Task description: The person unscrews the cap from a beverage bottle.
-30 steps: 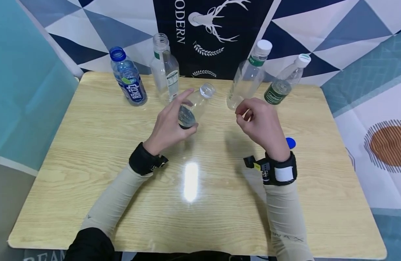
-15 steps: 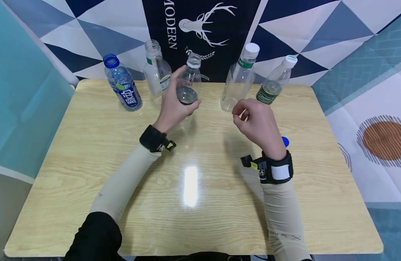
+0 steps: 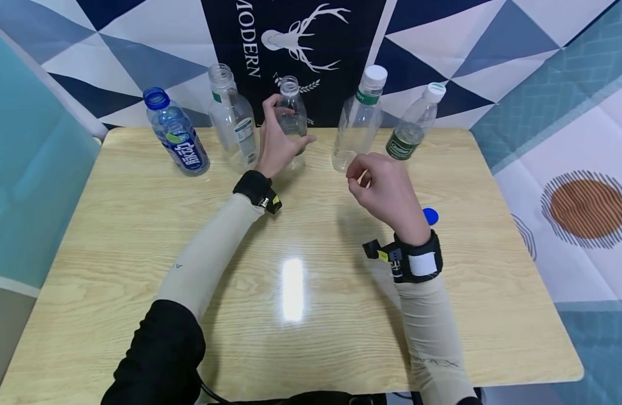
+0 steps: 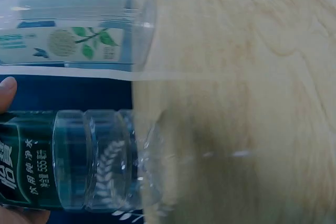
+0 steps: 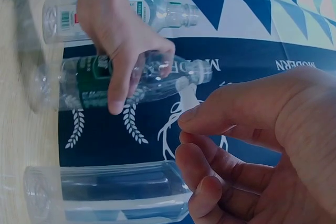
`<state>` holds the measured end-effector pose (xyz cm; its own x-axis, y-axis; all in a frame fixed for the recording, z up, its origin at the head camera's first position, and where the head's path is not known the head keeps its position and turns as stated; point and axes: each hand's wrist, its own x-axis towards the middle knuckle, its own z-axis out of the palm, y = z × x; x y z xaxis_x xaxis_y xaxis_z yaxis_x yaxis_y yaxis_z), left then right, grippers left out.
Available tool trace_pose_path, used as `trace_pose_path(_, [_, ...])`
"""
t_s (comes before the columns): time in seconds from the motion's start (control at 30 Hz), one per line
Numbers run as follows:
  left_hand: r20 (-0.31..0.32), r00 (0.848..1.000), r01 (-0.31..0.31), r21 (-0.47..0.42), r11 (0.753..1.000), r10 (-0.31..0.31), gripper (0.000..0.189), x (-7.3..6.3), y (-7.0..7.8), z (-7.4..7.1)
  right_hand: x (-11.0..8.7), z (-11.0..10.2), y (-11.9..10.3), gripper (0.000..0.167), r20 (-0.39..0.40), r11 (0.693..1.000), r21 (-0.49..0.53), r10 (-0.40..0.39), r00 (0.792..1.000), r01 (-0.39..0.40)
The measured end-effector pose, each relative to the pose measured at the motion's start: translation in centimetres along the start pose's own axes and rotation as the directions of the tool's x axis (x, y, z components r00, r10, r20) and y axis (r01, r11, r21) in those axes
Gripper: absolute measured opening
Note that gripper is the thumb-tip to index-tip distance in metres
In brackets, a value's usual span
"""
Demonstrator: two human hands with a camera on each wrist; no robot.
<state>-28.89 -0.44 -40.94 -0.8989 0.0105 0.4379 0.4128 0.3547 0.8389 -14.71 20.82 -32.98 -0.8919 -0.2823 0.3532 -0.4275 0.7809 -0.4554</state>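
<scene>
My left hand (image 3: 278,140) grips an uncapped clear plastic water bottle (image 3: 292,104), which stands upright near the table's back edge. In the left wrist view the bottle's green label (image 4: 26,166) shows, with fingertips at either side of it. My right hand (image 3: 379,183) hovers over the right half of the table, its fingers loosely curled. The right wrist view shows its fingertips (image 5: 191,163) close to the thumb, with nothing seen between them. Just behind this hand stands a tall clear bottle with a white cap (image 3: 375,77).
On the wooden table (image 3: 164,225), an uncapped blue-labelled bottle (image 3: 181,140) and an uncapped clear bottle (image 3: 235,126) stand at back left. A smaller green-labelled bottle (image 3: 409,126) with a white cap stands at back right. A blue cap (image 3: 430,216) lies by the right wrist. Patterned cloth hangs behind.
My left hand has carried the water bottle away from me to the back edge, and the bottle has gone from tilted to upright beside the uncapped clear bottle. My right hand keeps its pose.
</scene>
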Motion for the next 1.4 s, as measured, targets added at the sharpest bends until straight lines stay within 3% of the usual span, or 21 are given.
trace_pose_path(0.23, [-0.032,0.999,0.011,0.013,1.000,-0.010,0.102,0.0,-1.1,0.0,0.6,0.3,-0.7,0.004,0.021,1.000,0.006,-0.007,1.000,0.007])
trace_pose_path(0.43, [-0.044,0.999,0.008,-0.026,1.000,-0.009,0.108,0.0,-1.8,-0.3,0.9,0.5,-1.0,0.004,0.034,1.000,0.009,-0.001,0.999,0.001])
trace_pose_path(0.7, [-0.047,0.997,0.054,-0.006,0.999,-0.054,0.122,-0.9,-1.9,-0.6,0.9,1.0,-1.1,0.005,0.055,1.000,0.023,-0.001,0.998,0.000])
trace_pose_path(0.8, [-0.064,0.998,0.006,0.048,0.999,-0.002,0.125,-1.5,-1.7,-1.0,0.8,1.1,-1.1,0.005,0.053,1.000,0.021,0.002,0.999,-0.003])
trace_pose_path(0.87, [-0.083,0.993,-0.076,0.097,0.992,0.085,0.123,-2.3,-1.4,-1.5,0.8,1.2,-1.1,0.005,0.050,1.000,0.021,0.001,0.999,-0.002])
trace_pose_path(1.0, [-0.099,0.957,-0.244,0.239,0.940,0.274,0.101,-4.8,-0.6,-3.4,0.9,1.3,-1.1,0.005,0.049,1.000,0.020,-0.001,0.999,0.000])
trace_pose_path(1.07, [-0.087,0.943,-0.283,0.293,0.913,0.320,0.080,-6.2,0.0,-4.5,1.0,1.3,-1.1,0.004,0.053,1.000,0.017,-0.001,0.999,0.000])
trace_pose_path(1.13, [-0.061,0.948,-0.278,0.315,0.907,0.312,0.056,-7.6,0.5,-5.5,0.9,1.3,-1.2,0.003,0.059,1.000,0.013,0.002,0.998,-0.002])
trace_pose_path(1.23, [-0.007,0.968,-0.238,0.292,0.926,0.251,0.030,-9.3,1.2,-6.7,0.8,1.4,-1.1,0.004,0.075,1.000,0.005,0.014,0.997,-0.014])
trace_pose_path(1.4, [0.047,0.979,-0.203,0.262,0.944,0.198,0.013,-10.8,1.9,-7.9,0.5,1.8,-1.4,0.006,0.106,1.000,0.004,0.012,0.994,-0.012])
